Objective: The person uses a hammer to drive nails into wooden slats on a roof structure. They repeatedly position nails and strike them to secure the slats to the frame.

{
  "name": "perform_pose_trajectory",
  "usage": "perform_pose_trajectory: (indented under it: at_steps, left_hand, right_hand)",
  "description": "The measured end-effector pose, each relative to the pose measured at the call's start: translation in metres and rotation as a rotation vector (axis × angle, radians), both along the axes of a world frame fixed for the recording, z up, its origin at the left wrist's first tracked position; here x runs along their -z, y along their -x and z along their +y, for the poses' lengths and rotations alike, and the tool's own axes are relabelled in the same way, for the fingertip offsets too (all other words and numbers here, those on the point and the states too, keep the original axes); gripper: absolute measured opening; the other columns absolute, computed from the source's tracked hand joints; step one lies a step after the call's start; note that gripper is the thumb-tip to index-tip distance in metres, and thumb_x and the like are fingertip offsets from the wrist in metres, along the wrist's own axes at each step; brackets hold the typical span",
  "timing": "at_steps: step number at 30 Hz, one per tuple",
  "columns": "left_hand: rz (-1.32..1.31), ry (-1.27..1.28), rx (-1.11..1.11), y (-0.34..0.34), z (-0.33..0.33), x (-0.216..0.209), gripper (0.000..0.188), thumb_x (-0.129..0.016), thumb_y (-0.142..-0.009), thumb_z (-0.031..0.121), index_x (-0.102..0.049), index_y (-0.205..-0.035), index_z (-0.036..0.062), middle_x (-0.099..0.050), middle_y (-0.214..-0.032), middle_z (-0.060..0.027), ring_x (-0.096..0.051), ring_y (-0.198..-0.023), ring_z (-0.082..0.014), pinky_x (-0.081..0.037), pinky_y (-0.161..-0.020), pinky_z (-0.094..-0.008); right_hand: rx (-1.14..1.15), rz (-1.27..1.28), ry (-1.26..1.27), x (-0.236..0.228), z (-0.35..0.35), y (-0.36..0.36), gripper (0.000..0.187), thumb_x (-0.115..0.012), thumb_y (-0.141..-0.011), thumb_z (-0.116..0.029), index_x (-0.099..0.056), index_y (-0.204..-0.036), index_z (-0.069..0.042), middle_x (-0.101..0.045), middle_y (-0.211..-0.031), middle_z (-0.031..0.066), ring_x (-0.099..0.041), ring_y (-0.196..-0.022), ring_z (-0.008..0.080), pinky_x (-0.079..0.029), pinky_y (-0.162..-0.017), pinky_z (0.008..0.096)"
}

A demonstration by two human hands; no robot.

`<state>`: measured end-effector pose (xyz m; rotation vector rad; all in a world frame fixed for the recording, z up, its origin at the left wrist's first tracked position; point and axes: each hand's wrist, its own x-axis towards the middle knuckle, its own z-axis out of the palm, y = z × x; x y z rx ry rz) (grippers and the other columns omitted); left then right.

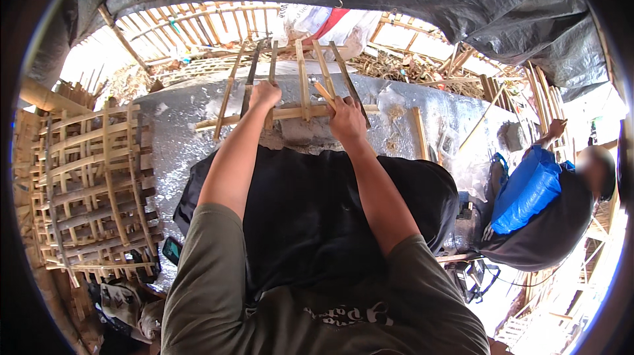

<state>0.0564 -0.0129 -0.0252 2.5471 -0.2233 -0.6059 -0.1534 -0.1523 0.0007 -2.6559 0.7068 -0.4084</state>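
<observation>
Several bamboo slats (303,84) lie pointing away from me, spaced apart, across a horizontal bamboo crosspiece (297,113) on a silvery sheet (172,134). My left hand (265,95) is closed around one bamboo slat (273,64) left of the middle, its fingers partly hidden. Right of the middle, my right hand (347,118) grips a short bamboo stick (324,93) that slants up to the left, close above the crosspiece. Dark cloth (304,210) covers my lap below both forearms.
A woven bamboo lattice panel (92,186) stands at the left, near a phone (172,250). At the right sits another person (541,236) beside a blue plastic bag (526,196), one hand raised to bamboo strips (540,101). Black tarp (489,18) hangs overhead.
</observation>
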Motion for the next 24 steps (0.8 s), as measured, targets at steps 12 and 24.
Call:
perform_pose_trajectory:
  at_steps: [12, 24]
  left_hand:
    - [-0.126, 0.161, -0.204, -0.001, 0.001, 0.011, 0.043, -0.064, -0.097, 0.037, -0.07, -0.11, -0.0039, -0.07, -0.113, -0.0282, -0.067, -0.111, -0.0422, -0.054, -0.095, -0.0473]
    - [-0.379, 0.347, -0.252, 0.002, 0.02, 0.004, 0.038, -0.067, -0.096, 0.036, -0.068, -0.107, -0.0012, -0.074, -0.092, -0.0232, -0.074, -0.092, -0.0371, -0.056, -0.082, -0.044]
  right_hand:
    - [-0.03, -0.009, 0.093, 0.0, 0.006, -0.003, 0.021, -0.063, -0.095, -0.022, -0.065, -0.107, -0.006, -0.06, -0.108, 0.0178, -0.061, -0.103, 0.0407, -0.058, -0.081, 0.0506]
    - [-0.148, -0.136, 0.042, 0.002, 0.018, 0.006, 0.023, -0.068, -0.094, -0.023, -0.065, -0.111, -0.007, -0.054, -0.115, 0.0148, -0.059, -0.104, 0.0376, -0.056, -0.083, 0.05]
